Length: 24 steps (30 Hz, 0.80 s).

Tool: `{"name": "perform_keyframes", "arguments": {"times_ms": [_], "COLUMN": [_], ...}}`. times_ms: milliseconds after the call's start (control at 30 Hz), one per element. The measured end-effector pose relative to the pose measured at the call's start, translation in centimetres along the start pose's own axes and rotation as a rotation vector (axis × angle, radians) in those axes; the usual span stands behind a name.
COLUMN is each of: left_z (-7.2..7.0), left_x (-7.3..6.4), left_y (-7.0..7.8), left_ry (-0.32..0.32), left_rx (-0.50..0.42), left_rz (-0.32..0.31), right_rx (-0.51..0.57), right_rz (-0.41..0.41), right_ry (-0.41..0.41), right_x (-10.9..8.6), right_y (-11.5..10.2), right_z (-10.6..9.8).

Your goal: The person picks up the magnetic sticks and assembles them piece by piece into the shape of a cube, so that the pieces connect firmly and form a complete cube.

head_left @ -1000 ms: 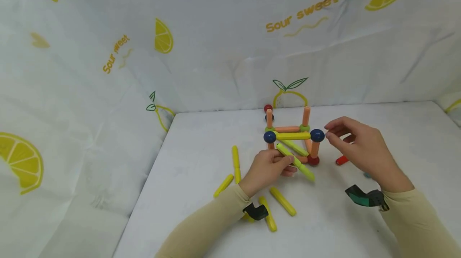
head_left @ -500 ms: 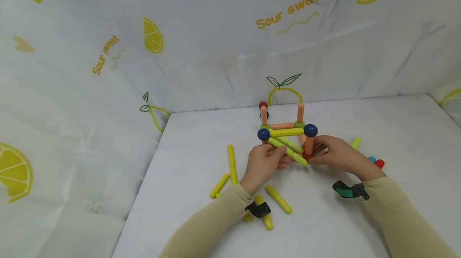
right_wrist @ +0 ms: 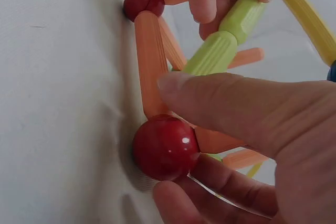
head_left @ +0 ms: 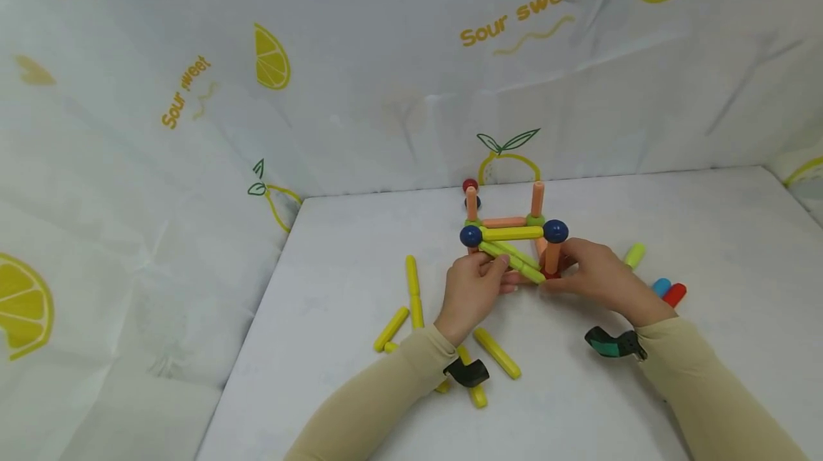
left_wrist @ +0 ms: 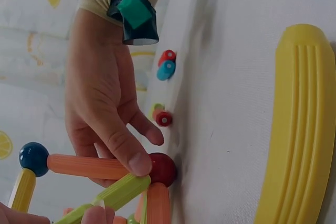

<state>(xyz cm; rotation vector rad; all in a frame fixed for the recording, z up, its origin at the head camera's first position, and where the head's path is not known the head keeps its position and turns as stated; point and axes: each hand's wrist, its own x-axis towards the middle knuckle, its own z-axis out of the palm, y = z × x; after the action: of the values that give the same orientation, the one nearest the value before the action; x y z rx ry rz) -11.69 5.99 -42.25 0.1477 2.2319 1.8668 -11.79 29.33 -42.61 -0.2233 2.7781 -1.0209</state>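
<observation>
A frame of magnetic sticks and balls stands at the table's middle, with a yellow stick (head_left: 512,234) joining two blue balls (head_left: 471,236) along its top front edge. My left hand (head_left: 468,298) pinches a pair of light green sticks (head_left: 529,271) set end to end, slanting across the front. Their upper end is by the left blue ball, and the lower end is near the red ball (right_wrist: 164,148). My right hand (head_left: 601,275) grips this lower right corner. Its thumb touches the green end, and its fingers curl behind the orange upright (left_wrist: 89,166) and red ball.
Several loose yellow sticks (head_left: 497,354) lie at the front left. Right of the frame are a light green stick (head_left: 634,255), a blue stick (head_left: 661,286) and a red stick (head_left: 675,294). A dark red ball (head_left: 470,186) sits behind the frame by the lemon-print cloth.
My right hand has come left and down from beside the top blue ball to grip the lower right corner. The green pair's lower end has risen toward the red ball.
</observation>
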Motion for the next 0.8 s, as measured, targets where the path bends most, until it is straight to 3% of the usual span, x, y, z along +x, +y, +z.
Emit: {"name": "perform_keyframes", "arguments": {"times_ms": [200,267,367,467,567,667,800], "left_z": [-0.5,-1.0,-2.4,-4.6,-6.3,-7.0,-7.1], "left_x": [-0.2,-0.5,-1.1,-1.8,-1.6,-0.6,1.1], "left_y": [0.6,0.8,0.9,0.5,0.0,-0.6,-1.3], "left_ry": [-0.001,-0.018,-0.074,-0.121,-0.091,-0.072,-0.125], "left_rx": [-0.017,0.029,0.149,0.340,0.516,0.611,0.583], "left_rz": [-0.010,-0.023,-0.023,0.038,0.053,-0.017,-0.104], "right_rx": [-0.031,-0.031,-0.028,-0.028,-0.028,-0.024,-0.026], "right_rz": [-0.033,-0.034,-0.033,-0.019,0.001,0.023,0.037], "right_ry": [0.049,0.050,0.044,0.026,-0.004,-0.026,-0.022], "right_x": [0.3,0.5,0.6,0.7,0.6,0.2,-0.3], "right_y": [-0.5,-0.7,-1.0,-1.2,-1.0,-0.6,-0.1], "right_z": [-0.1,-0.1,-0.1,0.0,0.0,0.0,0.7]}}
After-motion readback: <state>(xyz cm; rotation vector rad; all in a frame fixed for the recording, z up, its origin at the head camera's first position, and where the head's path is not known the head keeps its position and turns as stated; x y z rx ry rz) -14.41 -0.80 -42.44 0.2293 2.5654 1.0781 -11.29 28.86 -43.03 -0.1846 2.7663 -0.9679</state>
